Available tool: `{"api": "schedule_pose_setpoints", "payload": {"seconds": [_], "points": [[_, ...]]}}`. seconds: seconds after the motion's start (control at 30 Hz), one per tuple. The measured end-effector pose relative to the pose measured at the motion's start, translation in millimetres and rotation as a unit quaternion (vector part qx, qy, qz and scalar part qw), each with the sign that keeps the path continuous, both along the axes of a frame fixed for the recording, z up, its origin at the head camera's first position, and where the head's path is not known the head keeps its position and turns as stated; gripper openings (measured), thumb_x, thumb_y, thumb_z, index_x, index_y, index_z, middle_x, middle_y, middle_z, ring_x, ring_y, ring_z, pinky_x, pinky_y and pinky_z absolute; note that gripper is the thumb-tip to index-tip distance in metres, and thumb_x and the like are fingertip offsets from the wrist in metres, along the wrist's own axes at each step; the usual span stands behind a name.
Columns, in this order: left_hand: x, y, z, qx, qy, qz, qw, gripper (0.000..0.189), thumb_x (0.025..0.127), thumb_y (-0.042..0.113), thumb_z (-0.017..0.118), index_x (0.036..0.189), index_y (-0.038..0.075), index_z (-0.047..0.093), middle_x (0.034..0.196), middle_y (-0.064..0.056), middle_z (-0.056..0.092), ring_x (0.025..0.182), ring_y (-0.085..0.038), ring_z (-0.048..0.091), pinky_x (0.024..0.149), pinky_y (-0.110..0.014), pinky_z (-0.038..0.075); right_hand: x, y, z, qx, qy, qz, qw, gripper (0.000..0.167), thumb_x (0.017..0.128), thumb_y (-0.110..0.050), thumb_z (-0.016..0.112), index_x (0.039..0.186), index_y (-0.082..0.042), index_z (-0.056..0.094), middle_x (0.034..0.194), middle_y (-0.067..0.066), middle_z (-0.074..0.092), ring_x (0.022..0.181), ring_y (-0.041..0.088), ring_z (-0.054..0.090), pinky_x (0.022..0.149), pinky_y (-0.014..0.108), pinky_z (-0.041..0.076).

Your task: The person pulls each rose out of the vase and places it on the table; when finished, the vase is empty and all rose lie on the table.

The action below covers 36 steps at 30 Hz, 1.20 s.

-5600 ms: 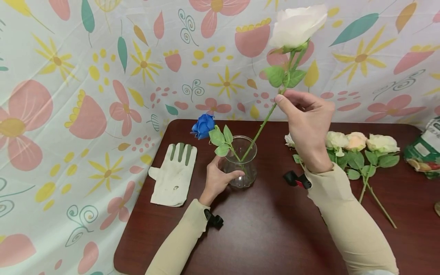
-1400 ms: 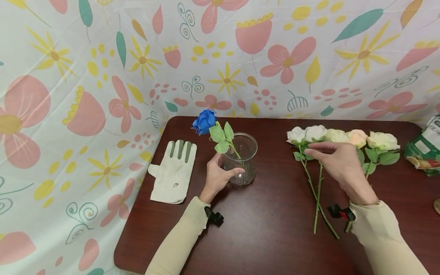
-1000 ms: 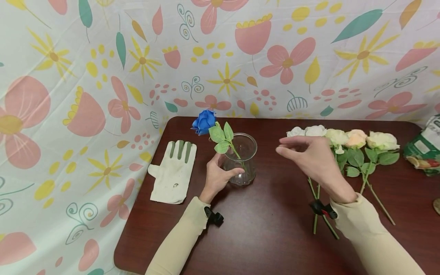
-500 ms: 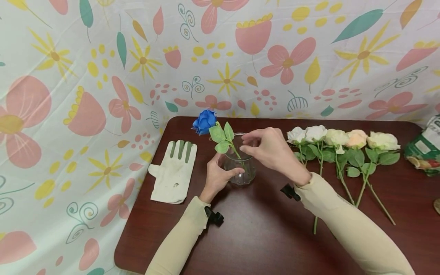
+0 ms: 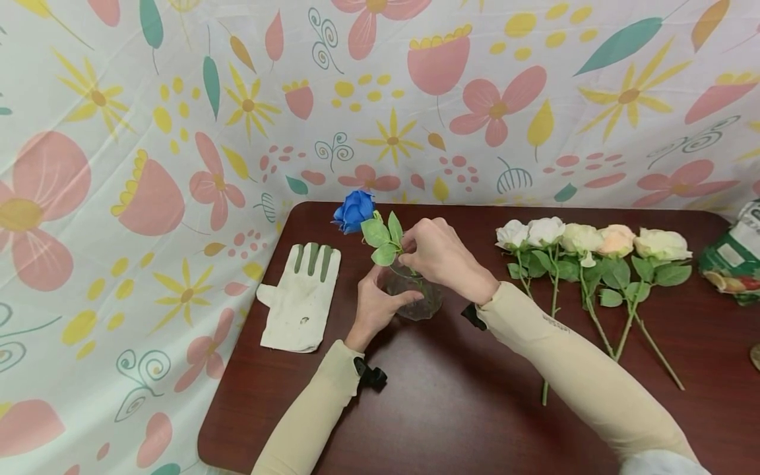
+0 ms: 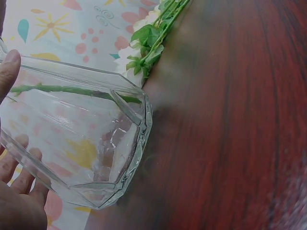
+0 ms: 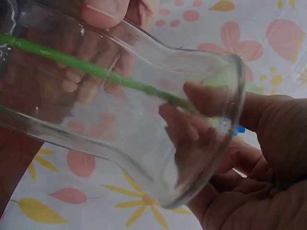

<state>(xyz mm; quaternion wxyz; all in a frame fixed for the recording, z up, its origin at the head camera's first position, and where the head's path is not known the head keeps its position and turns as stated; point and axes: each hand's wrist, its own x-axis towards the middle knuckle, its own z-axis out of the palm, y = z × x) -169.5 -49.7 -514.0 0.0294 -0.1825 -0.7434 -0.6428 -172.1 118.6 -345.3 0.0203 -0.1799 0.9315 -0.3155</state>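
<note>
A blue rose (image 5: 354, 212) with green leaves leans to the left in a clear glass vase (image 5: 423, 305); its green stem (image 7: 103, 72) runs down inside the glass. My left hand (image 5: 378, 305) grips the vase from the left, thumb on the near side and fingers behind it. In the left wrist view the vase (image 6: 81, 124) sits between thumb and fingers. My right hand (image 5: 445, 257) is at the mouth of the vase, thumb and fingers pinching the rose's stem just below the leaves. The exact fingertip contact is partly hidden by the hand.
A white work glove (image 5: 301, 300) with green fingers lies left of the vase. To the right, white roses (image 5: 545, 231), a peach rose (image 5: 616, 240) and cream roses (image 5: 662, 244) lie in a row. A green and white bag (image 5: 733, 254) stands at the far right edge.
A white rose earlier held over the vase by my right hand now lies with the other roses. That hand has moved left to the blue rose's stem. My left hand stays on the vase.
</note>
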Motion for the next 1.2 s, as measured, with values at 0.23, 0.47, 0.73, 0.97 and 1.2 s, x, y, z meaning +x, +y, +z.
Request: {"api": "schedule_pose_setpoints", "payload": {"seconds": [0.23, 0.47, 0.73, 0.97, 1.2], "points": [[0.2, -0.8, -0.6, 0.006, -0.001, -0.002, 1.0000, 0.091, 0.080, 0.056, 0.095, 0.159, 0.034, 0.056, 0.156, 0.004, 0.066, 0.146, -0.020, 0.063, 0.126, -0.050, 0.050, -2.3, -3, -3.0, -0.006, 0.007, 0.000, 1.0000, 0.016, 0.095, -0.001, 0.076, 0.083, -0.007, 0.084, 0.054, -0.004, 0.051, 0.048, 0.010, 0.040, 0.052, 0.023, 0.029], [0.3, -1.5, 0.0, 0.004, 0.007, -0.002, 1.0000, 0.087, 0.082, 0.047, 0.097, 0.158, 0.032, 0.057, 0.152, 0.001, 0.069, 0.142, -0.022, 0.066, 0.123, -0.052, 0.052, -3.5, -2, -4.7, -0.009, 0.009, -0.004, 0.9999, 0.015, 0.096, -0.001, 0.075, 0.097, -0.008, 0.088, 0.063, 0.004, 0.068, 0.046, 0.012, 0.047, 0.050, 0.024, 0.035], [0.0, -0.9, 0.2, 0.005, 0.023, 0.001, 0.9997, 0.084, 0.083, 0.042, 0.097, 0.156, 0.024, 0.060, 0.153, -0.005, 0.069, 0.142, -0.025, 0.065, 0.120, -0.054, 0.054, -3.2, 0, -7.5, -0.025, 0.038, -0.006, 0.9989, 0.020, 0.095, 0.003, 0.072, 0.098, -0.008, 0.089, 0.070, 0.007, 0.074, 0.044, 0.010, 0.042, 0.050, 0.023, 0.032], [-0.6, -1.0, 0.5, -0.019, 0.025, 0.013, 0.9994, 0.082, 0.082, 0.028, 0.099, 0.154, 0.024, 0.062, 0.145, -0.010, 0.073, 0.134, -0.029, 0.068, 0.112, -0.053, 0.058, -0.2, 4, -7.0, -0.042, 0.054, -0.011, 0.9976, 0.019, 0.095, 0.001, 0.073, 0.102, -0.007, 0.089, 0.074, 0.009, 0.079, 0.045, 0.010, 0.047, 0.049, 0.022, 0.033], [-1.0, -0.3, 0.1, -0.006, 0.001, 0.013, 0.9999, 0.080, 0.081, 0.026, 0.100, 0.152, 0.022, 0.064, 0.133, -0.016, 0.076, 0.123, -0.035, 0.071, 0.103, -0.059, 0.060, 1.9, 9, -8.6, -0.065, 0.086, -0.020, 0.9939, 0.019, 0.094, 0.000, 0.074, 0.106, -0.005, 0.088, 0.091, 0.013, 0.085, 0.049, 0.012, 0.055, 0.051, 0.024, 0.037]]}}
